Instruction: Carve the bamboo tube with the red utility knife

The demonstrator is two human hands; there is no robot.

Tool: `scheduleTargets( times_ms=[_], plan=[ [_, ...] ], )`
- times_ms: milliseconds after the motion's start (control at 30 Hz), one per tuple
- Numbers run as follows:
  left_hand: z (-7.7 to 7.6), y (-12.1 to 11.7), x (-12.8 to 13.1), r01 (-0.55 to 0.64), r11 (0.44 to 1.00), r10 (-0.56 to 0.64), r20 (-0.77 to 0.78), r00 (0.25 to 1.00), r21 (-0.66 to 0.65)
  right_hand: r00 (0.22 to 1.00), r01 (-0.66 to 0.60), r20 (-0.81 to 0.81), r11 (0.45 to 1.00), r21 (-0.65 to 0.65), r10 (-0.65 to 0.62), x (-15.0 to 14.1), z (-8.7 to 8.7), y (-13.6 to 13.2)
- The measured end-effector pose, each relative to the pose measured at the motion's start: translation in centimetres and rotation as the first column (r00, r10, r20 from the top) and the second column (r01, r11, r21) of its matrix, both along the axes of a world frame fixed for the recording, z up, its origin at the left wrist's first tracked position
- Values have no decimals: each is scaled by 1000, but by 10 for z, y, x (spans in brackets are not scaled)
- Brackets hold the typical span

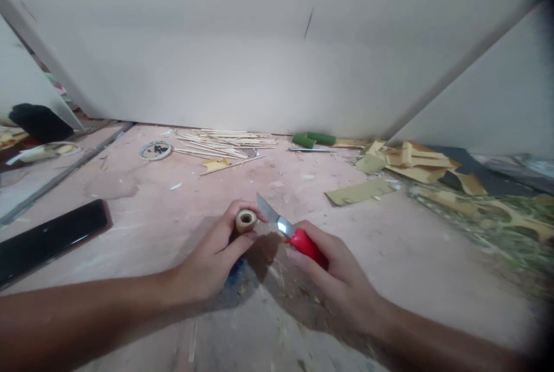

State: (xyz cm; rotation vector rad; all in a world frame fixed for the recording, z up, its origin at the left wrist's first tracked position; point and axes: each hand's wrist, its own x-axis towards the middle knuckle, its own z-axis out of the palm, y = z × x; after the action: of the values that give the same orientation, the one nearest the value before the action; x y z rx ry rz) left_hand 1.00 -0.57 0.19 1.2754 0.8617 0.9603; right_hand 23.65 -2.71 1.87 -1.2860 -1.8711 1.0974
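Observation:
A short, pale hollow tube, probably bamboo, is held upright in my left hand, its open end facing up at me. My fingers and thumb wrap round its sides, so the lower part is hidden. My right hand grips the red handle of a knife. The blade points up and to the left, its tip just right of the tube; whether it touches the left fingertips I cannot tell.
A phone lies at the left. Farther back are a round lid with dark bits, thin sticks and green tube pieces. Sandpaper, torn brown paper and green shavings lie at the right. A white panel closes the back.

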Motion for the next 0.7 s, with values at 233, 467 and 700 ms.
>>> scheduleTargets(
  times_ms=[233,467,700],
  plan=[
    [5,1,-2,-37,995,51,-154,987,95,1000,-18,4,1000,4,18,1,-2,0],
    [9,-4,-9,-58,988,64,-39,997,146,1000,-13,-20,1000,21,14,0,-2,-1],
    [18,16,-13,-366,820,468,-147,871,441,1000,-13,1,1000,24,13,1,-2,-1]
  ],
)
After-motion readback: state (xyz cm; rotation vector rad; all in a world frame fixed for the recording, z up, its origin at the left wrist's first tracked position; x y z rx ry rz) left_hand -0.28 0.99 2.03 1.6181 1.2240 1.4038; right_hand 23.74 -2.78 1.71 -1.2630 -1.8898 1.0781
